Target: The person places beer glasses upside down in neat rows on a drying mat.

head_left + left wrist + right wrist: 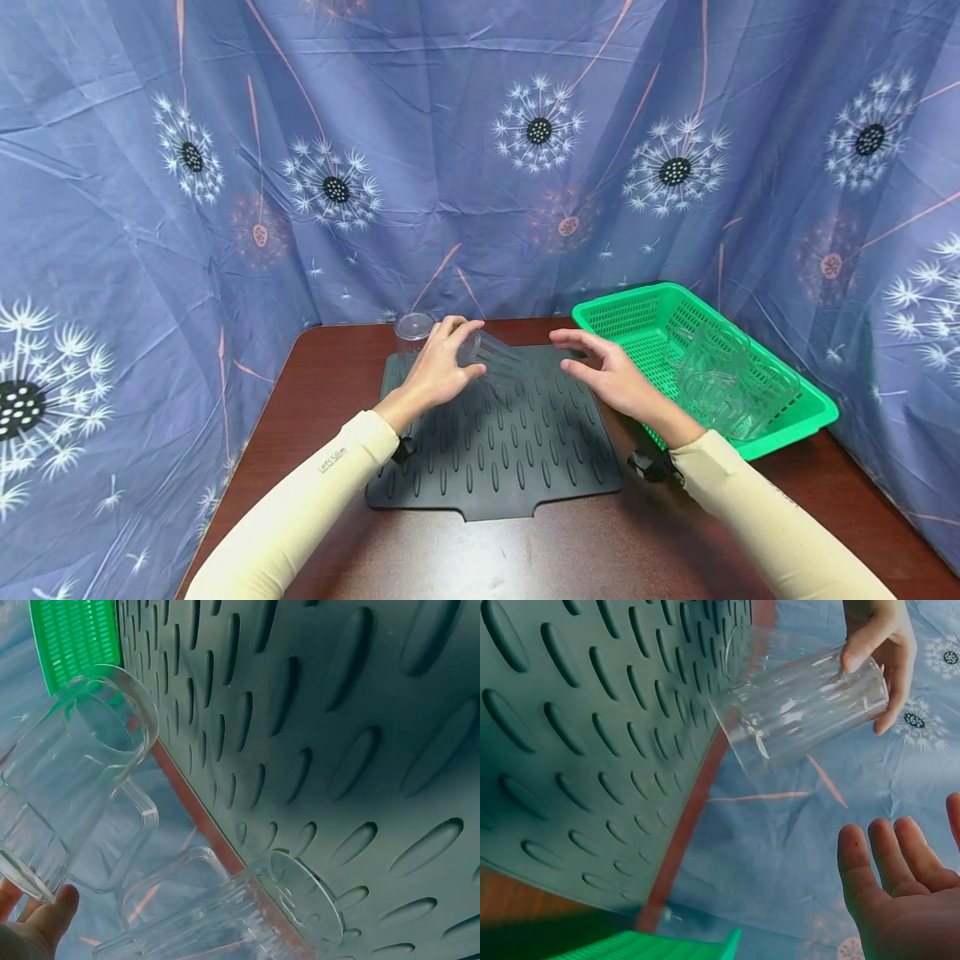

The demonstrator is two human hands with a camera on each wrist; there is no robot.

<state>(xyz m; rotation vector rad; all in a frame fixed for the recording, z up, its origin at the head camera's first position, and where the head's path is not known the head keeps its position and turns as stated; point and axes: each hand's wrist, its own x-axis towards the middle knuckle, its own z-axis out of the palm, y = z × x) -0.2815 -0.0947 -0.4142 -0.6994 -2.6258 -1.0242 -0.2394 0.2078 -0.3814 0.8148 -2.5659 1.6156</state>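
Over the dark-grey, studded rectangular mat, your left fingers grip a tilted, clear cylindrical mug; your right fingers hover extended nearby.

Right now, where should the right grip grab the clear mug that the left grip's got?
Probably around the outside wall of the clear mug, near its mouth. The right grip should come from the right: the mouth tilts down that way, and the left grip holds the base end. Its handle seems to face the other mug, away from the right grip.
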